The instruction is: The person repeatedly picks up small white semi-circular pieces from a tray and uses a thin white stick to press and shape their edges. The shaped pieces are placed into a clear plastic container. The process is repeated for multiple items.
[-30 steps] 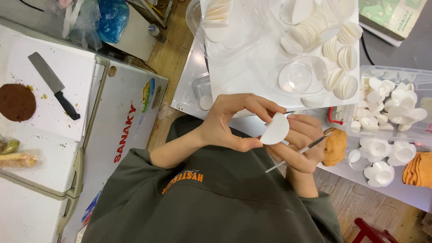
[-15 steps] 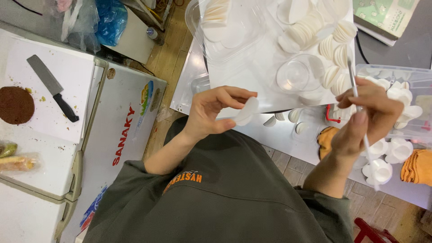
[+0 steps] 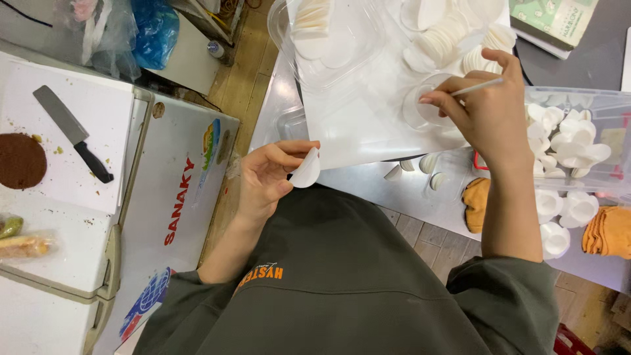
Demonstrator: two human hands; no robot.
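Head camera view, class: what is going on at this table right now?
A person in a dark green sweatshirt works over a white sheet on the table. The left hand pinches a small folded white disc near the chest. The right hand holds a thin white stick with its tip at a small clear cup. More white discs lie in rows beyond, and a clear bin of white pieces sits at the right.
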